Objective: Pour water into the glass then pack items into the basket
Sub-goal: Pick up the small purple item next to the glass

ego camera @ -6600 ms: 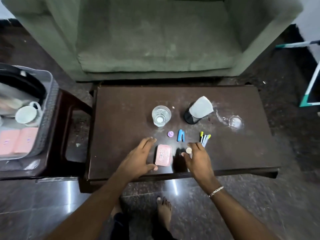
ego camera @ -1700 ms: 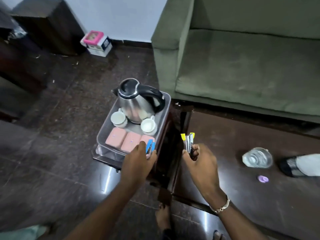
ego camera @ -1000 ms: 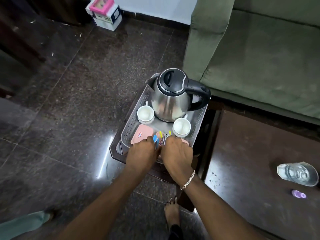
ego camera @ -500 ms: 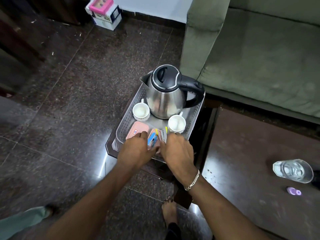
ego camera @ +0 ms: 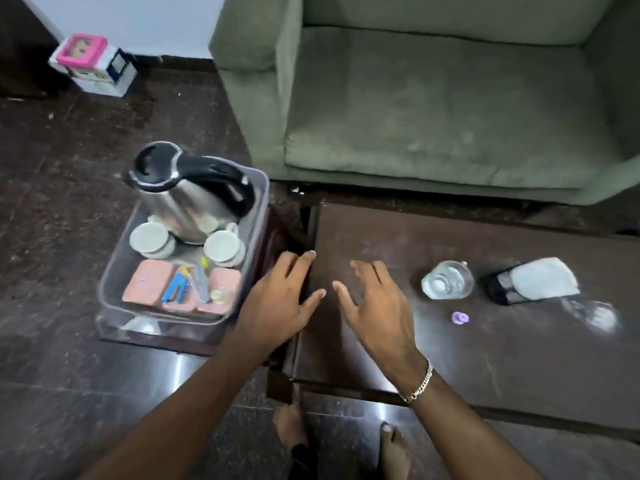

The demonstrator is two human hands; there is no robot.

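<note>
The grey basket [ego camera: 257, 237] sits on a low stool at the left. It holds a steel kettle [ego camera: 183, 195], two white cups [ego camera: 152, 239], pink pads [ego camera: 147, 285], a blue stapler [ego camera: 175, 289] and several markers [ego camera: 201, 284]. My left hand [ego camera: 277, 299] hovers open just right of the basket, over the gap. My right hand [ego camera: 377, 306] is open above the dark table's left end [ego camera: 485, 358]. On the table stand a glass of water [ego camera: 446, 284], a small purple item [ego camera: 460, 317], and a black mesh holder with white cloth [ego camera: 530, 284].
A green sofa [ego camera: 433, 109] stands behind the table. A pink and white box [ego camera: 93, 64] sits on the floor at the far left. A wet patch [ego camera: 592, 313] glistens on the table's right side. My bare feet [ego camera: 394, 452] are below the table edge.
Both hands have let go of the stapler and markers, which now lie in the basket. The hands have moved right toward the table, and the view has swung right.
</note>
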